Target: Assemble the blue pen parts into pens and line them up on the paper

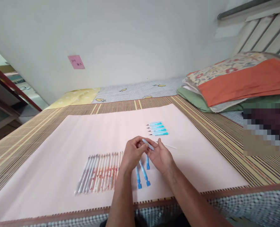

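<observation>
A slim pale blue pen barrel (148, 144) is held over the pink sheet, between my two hands. The fingers of my left hand (133, 154) are closed in a pinch at it. Palm up, my right hand (162, 157) has its fingers curled under the barrel, with the thumb raised apart. A thin white stick (170, 146), like a pen refill, extends beyond my right thumb; I cannot tell whether it is touching the hand. Blue pen pieces (144, 173) lie below my hands, partly hidden. Several light-blue pieces with dark tips (157, 128) form a short column behind them.
A row of whitish pens (99, 173) with reddish patterns lies left of my left forearm, which covers its right end. The pink sheet (196, 164) is spread on a striped mat (213, 135). Folded bedding (239, 85) is piled at the right, by the wall.
</observation>
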The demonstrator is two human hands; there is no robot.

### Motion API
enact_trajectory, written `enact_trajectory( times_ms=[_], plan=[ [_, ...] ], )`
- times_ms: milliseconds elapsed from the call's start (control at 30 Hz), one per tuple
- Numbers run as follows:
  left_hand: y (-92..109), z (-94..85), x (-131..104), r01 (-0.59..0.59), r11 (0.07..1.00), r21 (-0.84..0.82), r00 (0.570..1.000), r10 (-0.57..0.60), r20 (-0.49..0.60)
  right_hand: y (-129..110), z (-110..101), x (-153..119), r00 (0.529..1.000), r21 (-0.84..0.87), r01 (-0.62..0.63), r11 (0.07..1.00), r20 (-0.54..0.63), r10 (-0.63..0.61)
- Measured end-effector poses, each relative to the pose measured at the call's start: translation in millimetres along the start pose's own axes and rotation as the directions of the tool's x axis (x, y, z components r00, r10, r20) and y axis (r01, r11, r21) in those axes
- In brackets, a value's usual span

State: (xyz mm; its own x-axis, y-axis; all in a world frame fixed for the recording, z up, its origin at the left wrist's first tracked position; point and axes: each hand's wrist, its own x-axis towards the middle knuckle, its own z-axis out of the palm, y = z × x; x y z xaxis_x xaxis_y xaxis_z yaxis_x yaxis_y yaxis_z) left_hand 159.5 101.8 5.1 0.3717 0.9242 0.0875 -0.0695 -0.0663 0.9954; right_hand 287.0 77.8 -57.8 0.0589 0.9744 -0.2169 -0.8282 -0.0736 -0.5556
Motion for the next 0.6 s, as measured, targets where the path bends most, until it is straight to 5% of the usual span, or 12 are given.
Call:
enact_trajectory(
  times_ms=[267, 433, 600],
  plan=[
    [-8, -4.5, 7, -0.010, 0.995, -0.097, 0.985, -0.007, -0.174, -2, 1, 0, 0.999, 0.019, -0.030, 0.999, 0.028, 0.030],
    [-10, -9.9, 7, 0.025, 0.948, -0.318, 0.961, -0.111, -0.254, -6, 5, -3, 0.999, 0.023, 0.001, 1.000, -0.050, 0.000],
    [-5, -10.1, 5, 0.088, 0.897, -0.434, 0.981, -0.155, -0.120, -20, -4, 0, 0.987, -0.035, 0.097, 0.995, -0.124, -0.101]
  ],
)
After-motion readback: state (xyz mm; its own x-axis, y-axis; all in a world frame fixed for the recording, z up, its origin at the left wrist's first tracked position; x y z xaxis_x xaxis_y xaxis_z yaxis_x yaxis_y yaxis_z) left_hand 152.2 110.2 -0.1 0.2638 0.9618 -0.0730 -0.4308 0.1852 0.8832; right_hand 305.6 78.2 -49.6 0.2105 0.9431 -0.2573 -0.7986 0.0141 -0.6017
